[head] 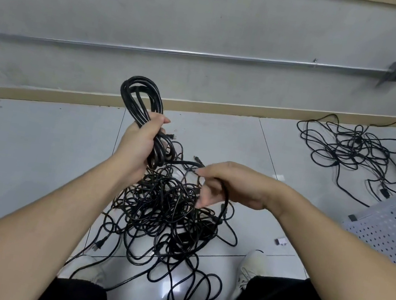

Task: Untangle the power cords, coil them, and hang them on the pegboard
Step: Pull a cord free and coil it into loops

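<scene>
**Power cords: one coil in hand, main tangle on the floor**

Power cords, black, are found in three places. A coil (143,112) of several loops is held upright in the left hand (138,145); the fingers are clenched round its middle, so the upper loops stand above the fist and the lower loops hang just below it. A plug end (172,136) sticks out just beyond the left fingertips.

The right hand (227,185) is palm down, to the right of the coil. Its fingers are curled and a single cord (224,200) runs through them, dropping from the palm side into the pile below. The hand is blurred; whether the cord is pinched or merely draped over the fingers cannot be told with certainty, though the curl of the fingers reads as a grasp.

Directly beneath both hands lies the main tangle (167,222), a dense knot of cords on the tiled floor (36,150), with loose loops trailing toward the person's feet. One plug (99,244) lies at its left edge, well below the left fingers.

A second, looser tangle (352,153) lies well apart, far to the right of the right fingers, near the wall (212,22).

A white perforated board (391,232) lies flat at the right edge. A white shoe (250,269) shows below the right wrist.
</scene>
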Available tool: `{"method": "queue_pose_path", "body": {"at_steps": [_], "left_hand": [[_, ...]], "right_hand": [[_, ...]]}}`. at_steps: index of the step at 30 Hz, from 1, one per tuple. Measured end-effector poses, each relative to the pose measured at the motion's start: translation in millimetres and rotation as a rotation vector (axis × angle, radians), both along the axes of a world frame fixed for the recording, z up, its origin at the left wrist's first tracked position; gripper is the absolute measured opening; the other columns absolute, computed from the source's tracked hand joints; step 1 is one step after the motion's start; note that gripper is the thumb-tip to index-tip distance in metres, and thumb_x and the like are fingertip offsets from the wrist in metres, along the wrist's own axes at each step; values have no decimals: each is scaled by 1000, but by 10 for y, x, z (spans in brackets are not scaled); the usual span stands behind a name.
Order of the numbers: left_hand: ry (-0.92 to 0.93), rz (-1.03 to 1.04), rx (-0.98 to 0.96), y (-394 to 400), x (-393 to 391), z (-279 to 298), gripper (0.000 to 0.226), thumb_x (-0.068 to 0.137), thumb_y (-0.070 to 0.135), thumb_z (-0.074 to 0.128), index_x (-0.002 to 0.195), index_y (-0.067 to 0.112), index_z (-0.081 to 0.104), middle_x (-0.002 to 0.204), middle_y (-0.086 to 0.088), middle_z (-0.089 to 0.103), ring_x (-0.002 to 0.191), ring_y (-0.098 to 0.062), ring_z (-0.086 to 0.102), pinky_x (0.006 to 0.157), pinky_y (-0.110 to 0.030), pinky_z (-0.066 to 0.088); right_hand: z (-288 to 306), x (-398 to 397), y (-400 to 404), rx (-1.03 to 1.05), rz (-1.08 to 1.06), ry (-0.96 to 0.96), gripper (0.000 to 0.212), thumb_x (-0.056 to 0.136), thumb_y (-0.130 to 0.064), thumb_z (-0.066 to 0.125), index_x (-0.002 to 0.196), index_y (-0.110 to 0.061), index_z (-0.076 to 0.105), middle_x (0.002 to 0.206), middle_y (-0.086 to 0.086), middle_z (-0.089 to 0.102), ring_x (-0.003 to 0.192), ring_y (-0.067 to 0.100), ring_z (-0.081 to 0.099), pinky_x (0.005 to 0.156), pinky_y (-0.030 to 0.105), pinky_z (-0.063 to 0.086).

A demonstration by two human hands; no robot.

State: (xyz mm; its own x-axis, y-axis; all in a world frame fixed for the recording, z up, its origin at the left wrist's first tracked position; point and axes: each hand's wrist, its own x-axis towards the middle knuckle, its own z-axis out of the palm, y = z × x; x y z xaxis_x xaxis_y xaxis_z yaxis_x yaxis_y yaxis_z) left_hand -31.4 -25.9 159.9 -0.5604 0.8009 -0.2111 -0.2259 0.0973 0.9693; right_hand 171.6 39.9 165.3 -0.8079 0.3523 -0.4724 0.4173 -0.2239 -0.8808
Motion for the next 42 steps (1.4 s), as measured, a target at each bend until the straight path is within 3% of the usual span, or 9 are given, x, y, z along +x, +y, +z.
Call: {"method": "queue_pose_path", "body": {"at_steps": [4, 11, 16, 23, 29, 33, 35, 38, 42], "left_hand": [[169, -46, -71, 9, -33, -51, 23, 97, 27, 59, 80, 35, 70, 86, 6, 57, 77, -17, 53, 63, -30, 44], [220, -259, -191, 39, 28, -93, 17, 101, 17, 55, 91, 21, 68, 74, 0, 55, 53, -13, 59, 56, -27, 48], [178, -347, -218, 19, 39, -89, 19, 103, 16, 54, 94, 21, 70, 77, 0, 54, 51, -7, 54, 48, -21, 44], [271, -587, -317, -63, 492, 17, 36, 103, 52, 48, 98, 34, 78, 74, 6, 57, 61, -15, 55, 63, -31, 48], [428, -496, -328, -58, 542, 42, 72, 91, 82, 16, 91, 45, 78, 130, -17, 66, 123, -40, 59, 110, -53, 41], [457, -632, -271, -111, 594, 97, 67, 87, 77, 28, 96, 34, 79, 111, 0, 70, 103, -16, 66, 99, -37, 46], [495, -733, -224, -123, 615, 67, 40, 95, 56, 57, 94, 22, 77, 72, 18, 65, 73, -1, 59, 76, -17, 46], [455, -768, -125, -128, 628, -14, 14, 92, 25, 71, 89, 11, 72, 65, 16, 54, 63, -1, 50, 64, -16, 40], [403, -768, -29, -166, 612, -1, 17, 79, 20, 58, 87, 21, 74, 65, 6, 52, 64, -8, 48, 62, -18, 40]], "right_hand": [[89, 110, 44, 179, -42, 57, 21, 100, -19, 58, 82, -9, 61, 53, 1, 39, 43, 14, 38, 42, 18, 37], [135, 108, 73, -26, -258, 355, 13, 93, -21, 64, 82, -16, 69, 54, -6, 30, 45, 11, 30, 45, 22, 41], [112, 53, 118, 100, -548, 326, 22, 104, -28, 54, 91, -15, 67, 56, -7, 33, 47, 8, 25, 43, 18, 22], [195, -27, 75, 245, -648, 355, 24, 100, -26, 62, 78, -17, 67, 55, -7, 33, 48, 8, 27, 44, 18, 25], [210, 47, 108, 158, -609, 387, 25, 105, -28, 53, 86, -15, 64, 57, -7, 38, 47, 7, 27, 43, 19, 21], [174, 54, 138, 403, -730, 304, 14, 94, -26, 71, 83, -17, 72, 64, -14, 57, 56, 1, 46, 53, 17, 37], [140, 33, 160, 487, -810, 307, 12, 84, -25, 82, 80, -18, 73, 92, -6, 68, 79, 1, 60, 73, 18, 47], [98, 8, 185, 664, -907, 192, 29, 73, -39, 89, 73, -29, 62, 123, -8, 56, 119, 3, 53, 101, 22, 40], [77, 6, 182, 441, -875, 221, 61, 68, -49, 89, 103, -36, 41, 116, 5, 65, 97, 15, 69, 95, 46, 55]]}}
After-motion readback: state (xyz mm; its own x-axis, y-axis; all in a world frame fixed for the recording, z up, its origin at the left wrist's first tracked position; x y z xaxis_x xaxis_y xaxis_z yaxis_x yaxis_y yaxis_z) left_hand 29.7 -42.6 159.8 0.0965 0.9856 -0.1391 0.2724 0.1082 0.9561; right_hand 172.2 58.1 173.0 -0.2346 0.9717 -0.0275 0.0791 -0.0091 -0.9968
